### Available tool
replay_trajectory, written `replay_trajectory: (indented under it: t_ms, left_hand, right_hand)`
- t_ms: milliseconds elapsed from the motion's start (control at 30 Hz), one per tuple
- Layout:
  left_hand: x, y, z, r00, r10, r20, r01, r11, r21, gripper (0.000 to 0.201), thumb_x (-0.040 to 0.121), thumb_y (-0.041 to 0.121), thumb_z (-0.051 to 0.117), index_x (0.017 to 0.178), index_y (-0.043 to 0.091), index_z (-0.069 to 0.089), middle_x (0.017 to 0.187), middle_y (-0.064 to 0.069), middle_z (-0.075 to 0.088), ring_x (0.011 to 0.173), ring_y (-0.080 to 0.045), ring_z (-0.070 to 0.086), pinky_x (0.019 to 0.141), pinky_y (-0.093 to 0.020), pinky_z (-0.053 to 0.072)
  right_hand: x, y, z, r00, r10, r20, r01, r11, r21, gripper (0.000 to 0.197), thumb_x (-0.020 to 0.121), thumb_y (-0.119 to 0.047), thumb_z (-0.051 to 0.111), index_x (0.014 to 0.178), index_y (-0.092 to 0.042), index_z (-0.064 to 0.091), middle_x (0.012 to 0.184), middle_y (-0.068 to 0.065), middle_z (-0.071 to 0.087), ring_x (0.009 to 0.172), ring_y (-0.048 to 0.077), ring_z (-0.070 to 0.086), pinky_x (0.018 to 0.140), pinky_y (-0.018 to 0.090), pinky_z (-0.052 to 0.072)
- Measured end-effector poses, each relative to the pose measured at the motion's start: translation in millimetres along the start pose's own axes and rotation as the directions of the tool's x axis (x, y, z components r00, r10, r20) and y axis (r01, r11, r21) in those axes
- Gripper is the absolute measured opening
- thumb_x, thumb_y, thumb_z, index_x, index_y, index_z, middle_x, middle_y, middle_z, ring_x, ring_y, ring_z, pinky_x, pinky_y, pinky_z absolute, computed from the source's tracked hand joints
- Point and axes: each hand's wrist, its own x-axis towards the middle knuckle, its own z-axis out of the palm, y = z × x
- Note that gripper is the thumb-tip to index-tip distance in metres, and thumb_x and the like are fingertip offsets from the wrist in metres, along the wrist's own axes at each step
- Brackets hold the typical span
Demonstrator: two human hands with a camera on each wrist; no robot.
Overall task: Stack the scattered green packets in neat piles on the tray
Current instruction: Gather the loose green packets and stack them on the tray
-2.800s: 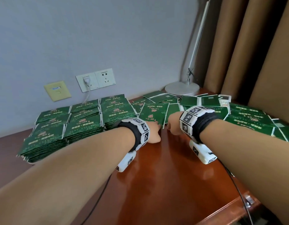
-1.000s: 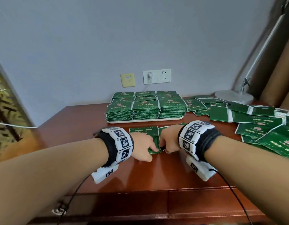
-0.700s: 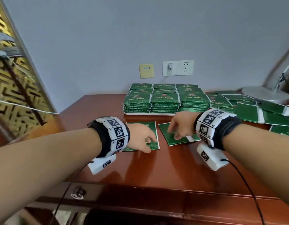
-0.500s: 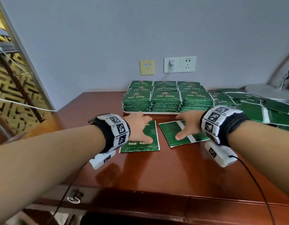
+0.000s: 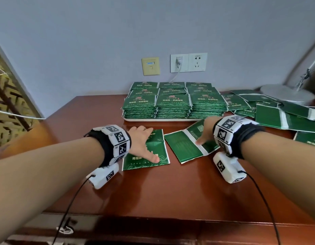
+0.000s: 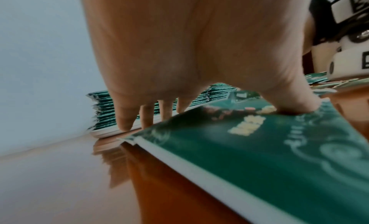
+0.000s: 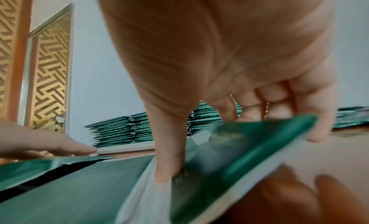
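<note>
Overall, head view: two forearms reached across the brown table (image 5: 170, 191); each hand lay on its own green packet just in front of the tray (image 5: 162, 119).
Left hand (image 5: 141, 142): lay flat, fingers straight and spread, on the left packet (image 5: 153, 152), which lay printed side up on the table.
Left wrist view, added detail: the thumb (image 6: 295, 101) pressed down on the printed face of that packet (image 6: 259, 156), while the other fingertips (image 6: 124, 118) reached past its far edge toward the tray rim (image 6: 107, 132); whether they touched the table could not be told.
Right hand (image 5: 205, 131): rested on the right packet (image 5: 185, 147), which lay plain side up, its white seam strip showing, turned at an angle to the left packet.
Right wrist view, added detail: the packet's (image 7: 219, 172) right edge was lifted off the table, with the thumb (image 7: 167, 156) on its upper face and the fingers (image 7: 317, 117) curved round that raised edge; the head view hid this behind the wrist band.
Stacked packets (image 5: 172, 103): stood in neat piles, three across, on the tray, against the wall.
Scattered packets (image 5: 277, 110): lay loose and overlapping on the table to the right of the tray, seen only from the head.
Lamp base (image 5: 287, 93): stood at the far right behind the scattered packets.
</note>
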Motion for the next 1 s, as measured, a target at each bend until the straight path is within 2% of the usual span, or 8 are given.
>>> replay_trajectory:
  t_ms: [100, 233, 333, 433, 533, 700, 833, 1000]
  left_hand:
    - [-2.3, -0.3, -0.3, 0.997, 0.041, -0.063, -0.042, 0.999, -0.015, 0.122, 0.063, 0.075, 0.067, 0.153, 0.019, 0.008, 0.151, -0.003, 0.023, 0.138, -0.027, 0.024, 0.112, -0.045, 0.031]
    - [-7.1, -3.7, -10.0, 0.978, 0.074, -0.196, -0.081, 0.996, -0.031, 0.09, 0.066, 0.066, 0.072, 0.137, 0.02, 0.043, 0.131, 0.003, 0.054, 0.111, -0.016, 0.052, 0.095, -0.034, 0.045]
    - [-9.7, -9.5, -24.0, 0.951, 0.08, -0.298, -0.091, 0.996, -0.025, 0.064, 0.073, 0.058, 0.071, 0.123, 0.019, 0.058, 0.118, 0.002, 0.063, 0.098, -0.015, 0.058, 0.085, -0.032, 0.048]
    - [-9.9, -13.2, -35.0, 0.937, 0.091, -0.337, -0.108, 0.994, -0.031, 0.065, 0.077, 0.052, 0.071, 0.131, 0.019, 0.054, 0.125, 0.001, 0.06, 0.11, -0.018, 0.057, 0.092, -0.035, 0.048]
    - [-6.5, -14.6, -34.4, 0.944, 0.06, -0.324, -0.083, 0.995, -0.057, 0.078, 0.076, 0.054, 0.071, 0.14, 0.023, 0.039, 0.126, 0.002, 0.059, 0.101, -0.015, 0.057, 0.086, -0.032, 0.048]
    - [1.2, -8.6, -17.0, 0.988, -0.102, -0.114, 0.112, 0.99, 0.086, 0.107, 0.057, 0.081, 0.065, 0.134, 0.012, 0.037, 0.129, -0.007, 0.049, 0.113, -0.025, 0.052, 0.092, -0.04, 0.048]
    - [0.4, -7.3, -9.3, 0.984, -0.176, 0.006, 0.175, 0.98, 0.093, 0.102, 0.06, 0.081, 0.063, 0.128, 0.009, 0.039, 0.123, -0.009, 0.047, 0.108, -0.024, 0.051, 0.087, -0.035, 0.046]
    - [0.8, -5.3, -7.8, 0.996, -0.085, -0.002, 0.084, 0.992, -0.097, 0.09, 0.067, 0.061, 0.073, 0.13, 0.011, 0.032, 0.115, -0.003, 0.049, 0.098, -0.019, 0.056, 0.083, -0.035, 0.052]
  right_hand:
    - [-2.9, -4.8, -3.0, 0.999, -0.01, -0.041, 0.014, 0.996, 0.086, 0.04, 0.067, -0.041, 0.082, 0.068, -0.012, 0.055, 0.062, -0.003, 0.055, 0.059, 0.015, 0.056, 0.052, 0.024, 0.043]
    - [-5.9, -14.4, -7.4, 0.978, -0.032, -0.204, 0.048, 0.996, 0.076, 0.019, 0.076, -0.018, 0.069, 0.093, -0.011, 0.063, 0.079, 0.003, 0.06, 0.069, 0.02, 0.058, 0.053, 0.024, 0.043]
    - [-7.9, -22.9, -13.9, 0.977, -0.07, -0.203, 0.096, 0.988, 0.12, 0.022, 0.073, -0.017, 0.07, 0.093, -0.011, 0.065, 0.086, 0.007, 0.066, 0.07, 0.02, 0.059, 0.058, 0.025, 0.046]
    - [-11.6, -29.2, -16.0, 0.989, -0.146, -0.021, 0.147, 0.983, 0.106, 0.05, 0.065, -0.039, 0.083, 0.101, -0.008, 0.066, 0.098, 0.007, 0.07, 0.084, 0.022, 0.065, 0.071, 0.029, 0.052]
    - [-19.4, -33.1, -9.7, 0.974, -0.227, 0.002, 0.225, 0.969, 0.101, 0.068, 0.063, -0.054, 0.08, 0.112, -0.008, 0.065, 0.106, 0.008, 0.069, 0.098, 0.024, 0.066, 0.084, 0.033, 0.052]
    - [-20.1, -35.7, 1.9, 0.979, -0.199, 0.037, 0.202, 0.977, -0.07, 0.086, 0.061, -0.067, 0.074, 0.122, -0.009, 0.058, 0.112, 0.006, 0.066, 0.1, 0.022, 0.063, 0.079, 0.031, 0.049]
    - [-21.4, -41.4, -4.2, 0.976, -0.189, 0.105, 0.193, 0.98, -0.037, 0.075, 0.068, -0.059, 0.075, 0.117, -0.004, 0.059, 0.101, 0.005, 0.065, 0.089, 0.021, 0.061, 0.072, 0.029, 0.046]
    - [-26.2, -45.2, -4.1, 0.974, -0.214, 0.069, 0.213, 0.977, 0.012, 0.091, 0.073, -0.047, 0.077, 0.139, -0.002, 0.032, 0.126, 0.009, 0.054, 0.11, 0.025, 0.056, 0.083, 0.031, 0.047]
